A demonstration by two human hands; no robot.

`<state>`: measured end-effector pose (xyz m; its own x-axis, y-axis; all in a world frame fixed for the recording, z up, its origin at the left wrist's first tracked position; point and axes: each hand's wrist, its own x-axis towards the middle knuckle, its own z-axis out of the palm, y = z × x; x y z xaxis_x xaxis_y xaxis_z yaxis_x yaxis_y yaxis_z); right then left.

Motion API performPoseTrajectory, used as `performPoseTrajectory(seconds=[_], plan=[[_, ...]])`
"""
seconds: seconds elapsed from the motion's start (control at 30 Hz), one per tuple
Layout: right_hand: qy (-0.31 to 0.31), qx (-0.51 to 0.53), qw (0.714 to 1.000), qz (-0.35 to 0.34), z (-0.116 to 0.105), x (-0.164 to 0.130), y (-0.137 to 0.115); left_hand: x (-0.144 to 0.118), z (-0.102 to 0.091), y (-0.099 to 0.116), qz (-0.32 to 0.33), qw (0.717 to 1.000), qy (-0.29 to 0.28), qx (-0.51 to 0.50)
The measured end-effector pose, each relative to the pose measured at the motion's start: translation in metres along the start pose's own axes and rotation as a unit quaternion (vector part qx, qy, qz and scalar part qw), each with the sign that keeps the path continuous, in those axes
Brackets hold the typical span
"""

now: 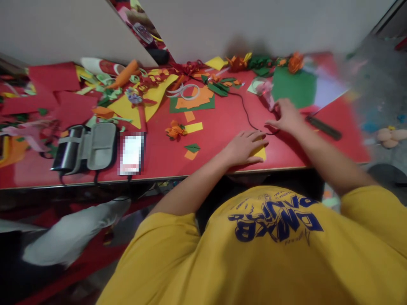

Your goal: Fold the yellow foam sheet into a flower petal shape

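My left hand (245,146) rests flat near the front edge of the red table (219,140), over a piece of yellow paper (260,152) that is partly hidden beneath it. Above and to its right hovers or rests my right hand (288,117), thumb and forefinger apart, with nothing visible between them. Just past the right fingertips lies a pink item (267,93), too blurred to name. A thin black cord (246,112) runs between the two hands. A green sheet of paper (294,89) lies beyond my right hand, and a long dark object (324,128) is to its right.
To the left are an open case (101,146), a phone (132,153), an orange paper flower (175,130) and red paper sheets (54,78). A tape ring (190,86) sits on orange scraps. Another person's pale-clothed leg (76,228) is at lower left.
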<state>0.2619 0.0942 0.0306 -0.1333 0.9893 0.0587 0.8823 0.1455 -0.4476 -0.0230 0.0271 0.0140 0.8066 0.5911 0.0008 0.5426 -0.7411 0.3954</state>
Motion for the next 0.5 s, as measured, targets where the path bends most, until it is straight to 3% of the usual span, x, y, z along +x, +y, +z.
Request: performPoseTrajectory(seconds=[0.2,0.33,0.5], plan=[[-0.004,-0.037,0.999,0.005,0.011,0.013,0.009,0.008,-0.005,-0.029,-0.031,0.999,-0.003,0.025],[0.001,-0.075,0.997,0.026,-0.003,0.023,0.036,-0.004,-0.013,-0.047,-0.032,0.999,0.034,0.017],[0.031,-0.084,0.994,0.064,-0.025,0.050,0.068,-0.014,-0.017,-0.061,-0.087,0.994,0.065,-0.018]])
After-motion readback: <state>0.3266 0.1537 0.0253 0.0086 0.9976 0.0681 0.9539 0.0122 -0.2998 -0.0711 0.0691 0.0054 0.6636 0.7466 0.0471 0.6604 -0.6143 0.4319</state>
